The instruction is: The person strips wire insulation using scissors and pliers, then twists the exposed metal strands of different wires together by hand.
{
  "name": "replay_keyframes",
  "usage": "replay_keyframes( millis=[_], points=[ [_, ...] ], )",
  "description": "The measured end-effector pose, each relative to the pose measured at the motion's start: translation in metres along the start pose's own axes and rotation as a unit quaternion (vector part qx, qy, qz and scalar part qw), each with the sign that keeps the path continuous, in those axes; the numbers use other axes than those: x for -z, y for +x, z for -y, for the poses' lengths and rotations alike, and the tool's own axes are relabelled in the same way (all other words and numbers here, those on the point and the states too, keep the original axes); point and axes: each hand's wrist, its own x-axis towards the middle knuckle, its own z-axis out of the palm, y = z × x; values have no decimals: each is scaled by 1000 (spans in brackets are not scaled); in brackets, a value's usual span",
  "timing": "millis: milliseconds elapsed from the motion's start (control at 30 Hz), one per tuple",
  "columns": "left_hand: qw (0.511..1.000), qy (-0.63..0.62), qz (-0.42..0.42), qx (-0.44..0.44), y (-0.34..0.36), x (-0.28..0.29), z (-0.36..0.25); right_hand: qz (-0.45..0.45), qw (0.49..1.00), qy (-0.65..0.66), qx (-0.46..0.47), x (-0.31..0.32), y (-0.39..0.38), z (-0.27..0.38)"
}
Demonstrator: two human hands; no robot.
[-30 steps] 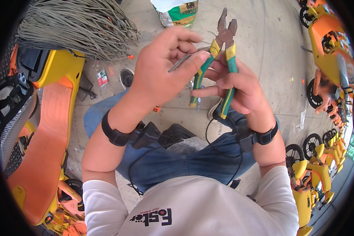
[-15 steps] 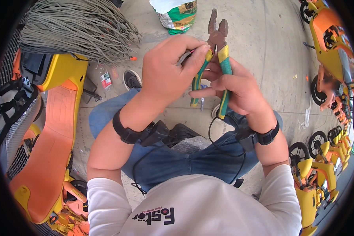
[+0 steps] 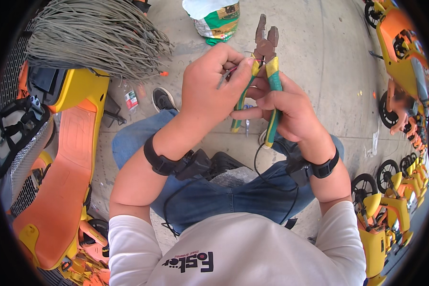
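My right hand (image 3: 288,107) grips combination pliers (image 3: 272,78) with green and yellow handles and dark rusty jaws pointing up, spread apart. My left hand (image 3: 214,83) pinches a thin grey cable (image 3: 223,79) with a reddish strand showing, held at the inner part of the pliers just below the pivot; exactly where the cable ends is hard to make out. The thumb and fingertips are right beside the left handle's yellow top.
A heap of grey cables (image 3: 90,38) lies back left, over a yellow-orange scooter (image 3: 62,181). A green-white sack (image 3: 213,21) stands ahead. More scooters (image 3: 386,224) line the right. A crushed plastic bottle (image 3: 131,100) lies on the concrete floor (image 3: 324,62) beside my shoe.
My left hand has moved down and right, its fingers closing nearer the pliers' pivot. The pliers have shifted slightly left; their jaws sit a little lower than one second ago.
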Motion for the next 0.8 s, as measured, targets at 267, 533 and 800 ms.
replay_keyframes(
  millis=[267,533,800],
  points=[
    [989,121,-32,-78,0,0,-5,-44,997,-66,7,2,2,-9],
    [975,183,-49,-113,-1,0,-7,-55,996,-71,-3,-3,1,-12],
    [996,93,-4,7,-1,2,-13,-61,997,-53,-3,-6,0,-10]
  ],
)
